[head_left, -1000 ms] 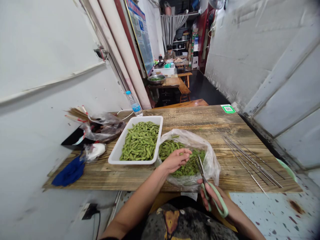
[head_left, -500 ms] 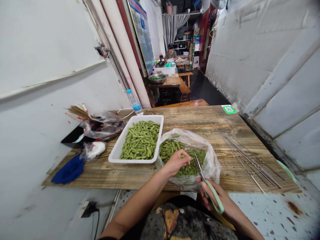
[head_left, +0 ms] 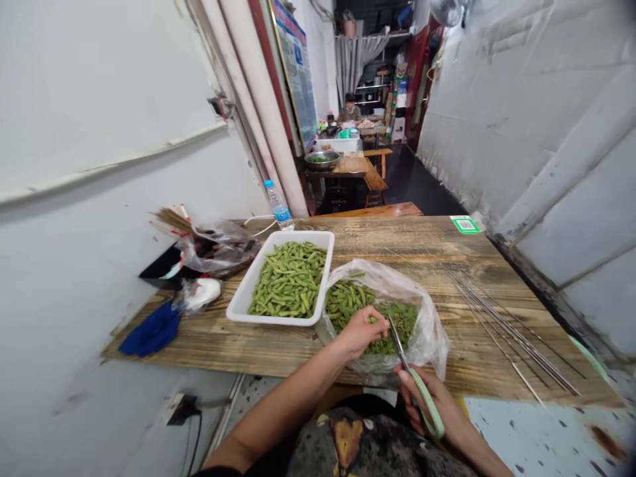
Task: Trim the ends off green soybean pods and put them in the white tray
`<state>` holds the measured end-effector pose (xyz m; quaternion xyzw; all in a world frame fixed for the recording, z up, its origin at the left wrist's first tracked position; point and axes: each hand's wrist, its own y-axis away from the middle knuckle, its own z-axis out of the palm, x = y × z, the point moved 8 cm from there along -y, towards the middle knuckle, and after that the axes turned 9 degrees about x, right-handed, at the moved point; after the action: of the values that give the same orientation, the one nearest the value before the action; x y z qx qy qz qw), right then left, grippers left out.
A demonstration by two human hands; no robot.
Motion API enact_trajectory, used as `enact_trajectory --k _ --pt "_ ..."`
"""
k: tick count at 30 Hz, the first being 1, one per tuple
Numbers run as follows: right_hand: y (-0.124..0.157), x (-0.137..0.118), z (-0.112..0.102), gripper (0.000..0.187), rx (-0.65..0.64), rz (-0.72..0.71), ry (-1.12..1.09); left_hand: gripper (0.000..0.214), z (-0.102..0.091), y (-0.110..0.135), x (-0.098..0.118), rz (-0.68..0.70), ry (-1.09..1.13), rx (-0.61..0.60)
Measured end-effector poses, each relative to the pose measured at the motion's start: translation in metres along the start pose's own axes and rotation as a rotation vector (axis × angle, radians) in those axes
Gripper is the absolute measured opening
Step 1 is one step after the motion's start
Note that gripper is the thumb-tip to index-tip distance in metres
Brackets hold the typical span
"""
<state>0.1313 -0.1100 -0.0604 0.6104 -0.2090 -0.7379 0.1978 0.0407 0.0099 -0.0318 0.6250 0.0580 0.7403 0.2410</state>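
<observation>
green pods in the plastic bag should be light, firm, maybe slick, so pinch mid-body clear of the scissors; left hand pinched on what looks like one, right hand clamped round the handles.

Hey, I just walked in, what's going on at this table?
A person is at a wooden table with scissors in the right hand, the blades over an open plastic bag of green pods and finer green bits. The left hand is curled by the blade tips; whether it pinches a pod is too small to tell. Beside the bag, a white tray holds more pods. Thin metal rods lie to the right.
</observation>
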Motion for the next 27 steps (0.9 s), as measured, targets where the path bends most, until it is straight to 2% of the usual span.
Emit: enact_trajectory --k 5,8,9,11,13,15,17,18,20,21,23,24,25,26,27 --pt "-0.01 0.01 -0.003 0.048 0.024 0.032 0.067 0.03 -0.009 -0.001 -0.007 0.002 -0.06 0.092" --pt "-0.018 0.016 -0.004 0.055 0.004 0.043 0.111 0.02 -0.019 0.002 0.009 0.083 -0.2 0.148" --pt "-0.02 0.017 -0.005 0.057 -0.001 0.036 0.108 0.016 -0.025 0.003 0.022 0.141 -0.263 0.172" --pt "-0.023 0.018 -0.01 0.058 0.016 0.018 0.08 0.008 -0.045 0.01 0.061 0.323 -0.407 0.262" --pt "-0.021 0.014 -0.014 0.06 0.031 -0.001 0.053 0.007 -0.075 0.022 0.113 0.566 -0.573 0.424" --pt "-0.015 0.008 -0.015 0.065 0.022 -0.018 0.054 0.018 -0.111 0.031 0.158 0.705 -0.785 0.631" --pt "-0.009 -0.001 -0.016 0.066 0.007 -0.027 0.066 0.027 -0.143 0.033 0.187 0.702 -1.04 0.817" --pt "-0.006 -0.005 -0.015 0.066 0.002 -0.028 0.078 0.027 -0.156 0.03 0.193 0.631 -1.168 0.866" --pt "-0.002 -0.011 -0.019 0.062 0.048 -0.029 0.066 0.026 -0.165 0.022 0.191 0.503 -1.344 0.869" --pt "-0.001 -0.013 -0.02 0.06 0.064 -0.029 0.056 0.027 -0.159 0.022 0.188 0.518 -1.383 0.864" --pt "0.0 -0.015 -0.021 0.056 0.086 -0.029 0.036 0.026 -0.127 0.023 0.171 0.639 -1.386 0.753" --pt "0.001 -0.016 -0.02 0.055 0.082 -0.029 0.029 0.025 -0.103 0.021 0.155 0.691 -1.372 0.604" --pt "0.001 -0.016 -0.02 0.055 0.075 -0.035 0.03 0.025 -0.075 0.018 0.13 0.687 -1.361 0.379" --pt "0.001 -0.018 -0.02 0.056 0.07 -0.048 0.037 0.024 -0.05 0.015 0.103 0.642 -1.361 0.172" --pt "0.002 -0.02 -0.021 0.056 0.075 -0.073 0.046 0.024 -0.03 0.015 0.078 0.601 -1.382 0.028"
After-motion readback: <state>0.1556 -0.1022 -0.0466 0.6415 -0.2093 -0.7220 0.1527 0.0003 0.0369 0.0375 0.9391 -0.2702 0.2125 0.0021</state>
